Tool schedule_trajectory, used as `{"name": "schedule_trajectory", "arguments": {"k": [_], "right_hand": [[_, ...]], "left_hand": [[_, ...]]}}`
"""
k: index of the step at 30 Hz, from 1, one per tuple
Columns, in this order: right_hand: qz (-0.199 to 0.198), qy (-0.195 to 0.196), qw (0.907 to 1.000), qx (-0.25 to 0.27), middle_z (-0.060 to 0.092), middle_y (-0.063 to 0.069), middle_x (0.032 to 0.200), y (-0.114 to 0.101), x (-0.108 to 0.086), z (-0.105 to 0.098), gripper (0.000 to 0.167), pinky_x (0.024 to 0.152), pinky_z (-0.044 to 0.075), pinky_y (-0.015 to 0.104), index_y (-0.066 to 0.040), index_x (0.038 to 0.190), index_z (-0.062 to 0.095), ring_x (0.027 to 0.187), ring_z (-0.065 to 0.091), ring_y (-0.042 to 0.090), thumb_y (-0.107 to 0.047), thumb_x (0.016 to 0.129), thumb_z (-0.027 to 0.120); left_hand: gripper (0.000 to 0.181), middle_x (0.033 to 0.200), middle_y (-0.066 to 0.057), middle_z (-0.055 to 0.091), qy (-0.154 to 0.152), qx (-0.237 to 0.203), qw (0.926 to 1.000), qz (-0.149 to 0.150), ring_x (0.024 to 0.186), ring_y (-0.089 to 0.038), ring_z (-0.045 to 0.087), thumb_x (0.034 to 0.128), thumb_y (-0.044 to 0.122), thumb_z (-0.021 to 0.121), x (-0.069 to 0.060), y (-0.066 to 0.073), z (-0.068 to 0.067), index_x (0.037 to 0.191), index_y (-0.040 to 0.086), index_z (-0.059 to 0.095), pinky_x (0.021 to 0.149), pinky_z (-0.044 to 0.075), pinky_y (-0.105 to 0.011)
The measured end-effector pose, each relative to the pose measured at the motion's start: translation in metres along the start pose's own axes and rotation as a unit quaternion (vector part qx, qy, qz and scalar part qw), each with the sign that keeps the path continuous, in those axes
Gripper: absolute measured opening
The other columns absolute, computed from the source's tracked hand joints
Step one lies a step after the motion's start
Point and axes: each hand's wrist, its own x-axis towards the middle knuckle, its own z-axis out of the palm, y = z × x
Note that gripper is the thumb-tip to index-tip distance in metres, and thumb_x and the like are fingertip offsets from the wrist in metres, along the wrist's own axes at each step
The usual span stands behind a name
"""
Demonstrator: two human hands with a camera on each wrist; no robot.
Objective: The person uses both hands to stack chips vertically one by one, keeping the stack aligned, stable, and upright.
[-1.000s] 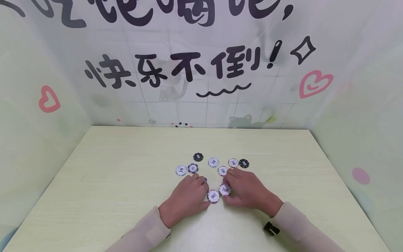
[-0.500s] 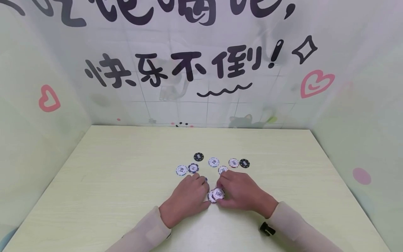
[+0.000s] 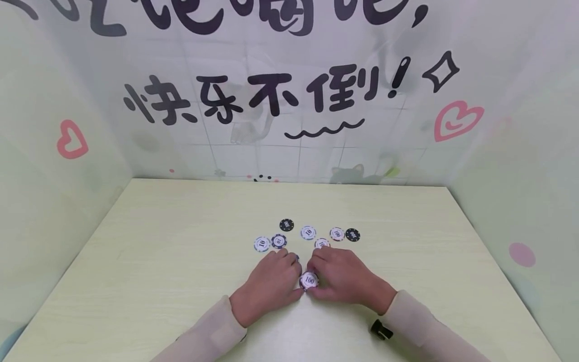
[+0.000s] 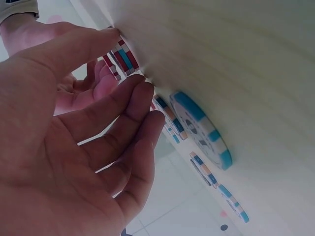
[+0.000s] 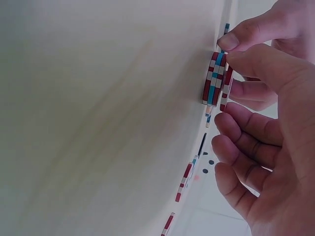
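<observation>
In the head view, my right hand (image 3: 348, 277) pinches a white-faced 100 poker chip (image 3: 309, 280) by its edge. The right wrist view shows this red-and-white-edged chip (image 5: 227, 89) just above a short stack of poker chips (image 5: 213, 78), with a thin gap between. My left hand (image 3: 266, 282) rests at the stack's left side, its thumb and curled fingers around the stack's edge. In the left wrist view, the left thumb and index fingertips meet opposite sides of the stack (image 4: 127, 59). From above, the held chip hides the stack.
Beyond the hands lie several loose chips: a black chip (image 3: 286, 224), white 10 chips (image 3: 262, 244) (image 3: 308, 232), a dark-edged chip (image 3: 279, 241), and to the right a 100 chip (image 3: 336, 234) and another black chip (image 3: 353, 235). A dark clip (image 3: 381, 330) is below the right sleeve.
My right hand has moved left with the 100 chip, from beside the other 100 chip to directly over it. The left hand has stayed nearly still.
</observation>
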Motion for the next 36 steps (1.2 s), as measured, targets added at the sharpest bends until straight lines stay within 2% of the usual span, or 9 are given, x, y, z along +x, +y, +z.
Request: {"name": "schedule_trajectory", "arguments": {"k": [16, 24, 29, 36], "right_hand": [[0.013, -0.014, 0.9998, 0.009, 0.06, -0.009, 0.091, -0.002, -0.002, 0.002, 0.029, 0.066, 0.047, 0.021, -0.016, 0.099, 0.073, 0.079, 0.053, 0.007, -0.039, 0.088, 0.086], [0.013, -0.009, 0.9997, 0.019, 0.058, -0.011, 0.09, -0.001, -0.002, 0.001, 0.029, 0.064, 0.045, 0.019, -0.016, 0.098, 0.074, 0.076, 0.05, 0.005, -0.042, 0.089, 0.085], [0.032, -0.011, 0.9989, 0.033, 0.062, -0.008, 0.094, 0.003, -0.002, -0.003, 0.031, 0.065, 0.047, 0.022, -0.014, 0.103, 0.076, 0.08, 0.054, 0.007, -0.043, 0.093, 0.081], [0.055, -0.002, 0.9979, 0.034, 0.069, -0.003, 0.1, 0.017, -0.005, -0.012, 0.027, 0.068, 0.053, 0.027, -0.011, 0.105, 0.076, 0.084, 0.061, 0.012, -0.036, 0.095, 0.079]], "left_hand": [[0.032, 0.086, 0.0, 0.065, -0.015, -0.002, 0.9999, -0.005, 0.078, -0.018, 0.052, 0.0914, 0.041, 0.087, 0.001, 0.002, 0.0, 0.092, 0.011, 0.079, 0.069, 0.045, -0.031], [0.03, 0.085, 0.0, 0.064, -0.011, 0.0, 0.9999, -0.004, 0.078, -0.019, 0.051, 0.0898, 0.039, 0.087, 0.0, 0.003, -0.001, 0.089, 0.011, 0.077, 0.07, 0.046, -0.031], [0.031, 0.085, 0.0, 0.065, -0.009, 0.003, 0.9999, -0.004, 0.078, -0.019, 0.052, 0.0897, 0.041, 0.087, 0.001, 0.002, 0.0, 0.088, 0.011, 0.077, 0.069, 0.046, -0.032], [0.03, 0.086, -0.001, 0.066, -0.014, 0.003, 0.9999, -0.006, 0.08, -0.02, 0.053, 0.0898, 0.038, 0.087, 0.001, 0.003, -0.002, 0.089, 0.01, 0.078, 0.071, 0.047, -0.032]]}}
